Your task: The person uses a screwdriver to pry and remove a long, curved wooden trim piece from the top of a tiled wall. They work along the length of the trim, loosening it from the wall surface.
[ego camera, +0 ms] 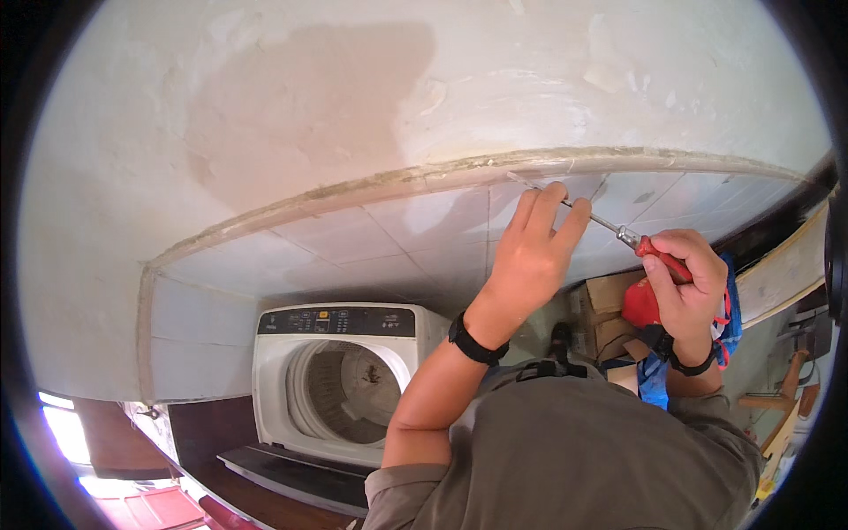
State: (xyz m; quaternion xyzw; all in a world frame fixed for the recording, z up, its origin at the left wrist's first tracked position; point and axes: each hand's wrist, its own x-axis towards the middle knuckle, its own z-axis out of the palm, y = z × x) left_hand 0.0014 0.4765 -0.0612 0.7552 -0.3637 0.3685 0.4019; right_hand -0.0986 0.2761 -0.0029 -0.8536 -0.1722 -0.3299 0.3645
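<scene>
In my right hand (692, 281) is the red handle of a long screwdriver (604, 222), with a bare metal shaft. My left hand (540, 248) has its fingers at the front part of the shaft, partly hiding it. A pale flat end shows past these fingers, close to the ledge (464, 177) along the top of the wall tiles; whether it touches cannot be made out. The white wall tiles (377, 238) lie below the ledge, and a stained plaster wall (318, 99) rises above it. Black bands circle both wrists.
A top-loading washing machine (334, 384) stands at left, its drum exposed and debris inside. Cardboard boxes (606, 295) and a red bag (639, 301) sit below my right hand. Blue plastic (732, 311) lies beside them. A wooden stool-like piece (768, 402) is at far right.
</scene>
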